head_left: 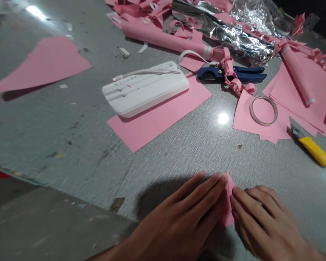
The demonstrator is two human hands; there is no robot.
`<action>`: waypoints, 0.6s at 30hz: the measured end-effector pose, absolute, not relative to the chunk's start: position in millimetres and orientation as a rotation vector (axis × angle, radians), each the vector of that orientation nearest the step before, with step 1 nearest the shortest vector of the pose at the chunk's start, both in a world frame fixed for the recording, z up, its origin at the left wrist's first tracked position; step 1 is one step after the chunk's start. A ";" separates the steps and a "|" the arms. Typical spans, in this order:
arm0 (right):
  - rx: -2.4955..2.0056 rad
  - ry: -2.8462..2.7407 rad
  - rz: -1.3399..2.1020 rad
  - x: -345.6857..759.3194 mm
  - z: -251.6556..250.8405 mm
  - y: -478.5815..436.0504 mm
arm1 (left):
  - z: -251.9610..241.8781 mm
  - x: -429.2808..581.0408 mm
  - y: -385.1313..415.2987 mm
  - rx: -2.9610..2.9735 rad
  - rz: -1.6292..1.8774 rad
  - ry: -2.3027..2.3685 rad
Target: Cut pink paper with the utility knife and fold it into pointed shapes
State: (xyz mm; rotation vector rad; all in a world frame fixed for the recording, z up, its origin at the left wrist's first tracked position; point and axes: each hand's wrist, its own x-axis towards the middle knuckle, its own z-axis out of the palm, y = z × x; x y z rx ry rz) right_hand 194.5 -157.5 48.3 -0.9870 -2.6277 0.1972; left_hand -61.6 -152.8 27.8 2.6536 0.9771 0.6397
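Note:
A small folded piece of pink paper (228, 212) lies on the grey table close to me, its pointed tip facing away. From the left, my left hand (186, 214) holds it, with long fingers pressed together along its edge. My right hand (264, 219) grips the opposite edge, fingers bent and fingertips touching the paper. Both thumbs are hidden beneath the hands, as is part of the paper. Beyond my hands, a white power bank (149, 88) with a cable rests on a pink sheet (163, 125).
Right of centre, a tape roll (264, 110) sits on pink sheets, beside a yellow utility knife (316, 150). Blue-handled pliers (244, 74) lie under a pink paper chain (229, 72). Rolled pink paper (163, 40) and silver foil (233, 36) crowd the back. A loose pink piece (49, 63) lies left.

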 end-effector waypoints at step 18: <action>-0.991 -2.649 0.221 191.8 47.9 -157.5 | 23.2 -63.9 -161.4 2.747 0.656 1.016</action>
